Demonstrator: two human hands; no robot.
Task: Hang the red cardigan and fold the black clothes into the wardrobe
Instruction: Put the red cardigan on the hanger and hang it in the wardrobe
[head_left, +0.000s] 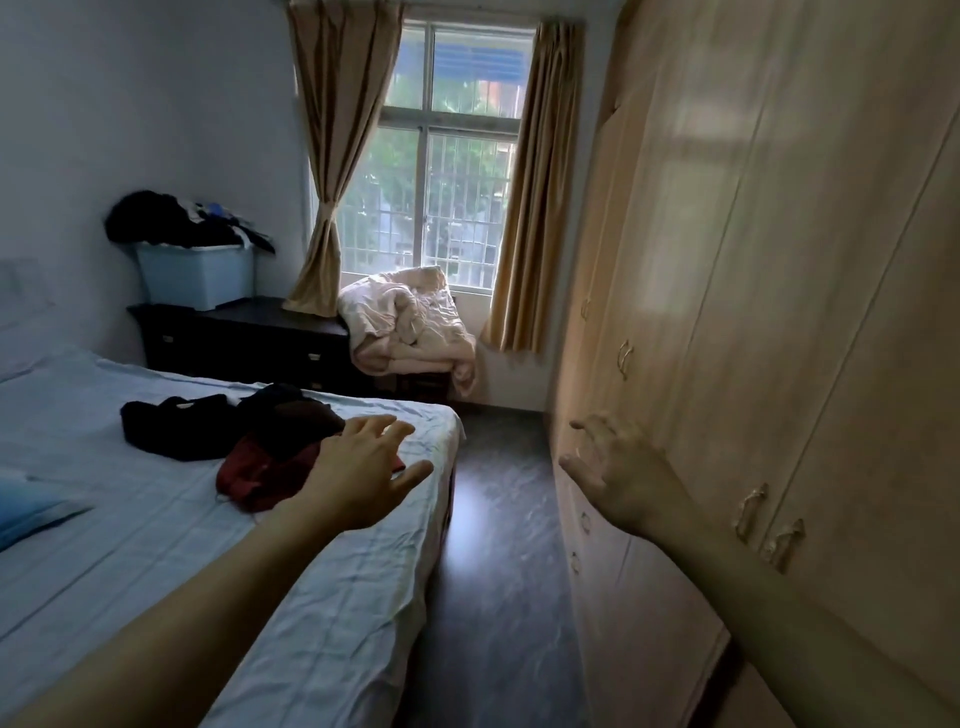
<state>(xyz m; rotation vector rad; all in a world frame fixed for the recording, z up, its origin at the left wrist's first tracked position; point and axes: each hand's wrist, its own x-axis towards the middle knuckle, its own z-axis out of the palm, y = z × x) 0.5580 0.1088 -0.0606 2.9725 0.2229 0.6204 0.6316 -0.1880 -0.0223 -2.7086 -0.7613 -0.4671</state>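
Head view: the left hand (363, 470), fingers spread and empty, hovers just beside the red cardigan (260, 475) and black clothes (176, 426) near the bed's (156, 551) far corner, while the right hand (621, 467), equally splayed, hangs before the wardrobe (753, 286).

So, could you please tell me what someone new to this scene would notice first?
Two open hands stretch forward: the left hand over the bed, the right hand beside the closed wardrobe. On the bed lie the red cardigan and the black clothes, crumpled. Straight ahead, a bright window glows between tan curtains.
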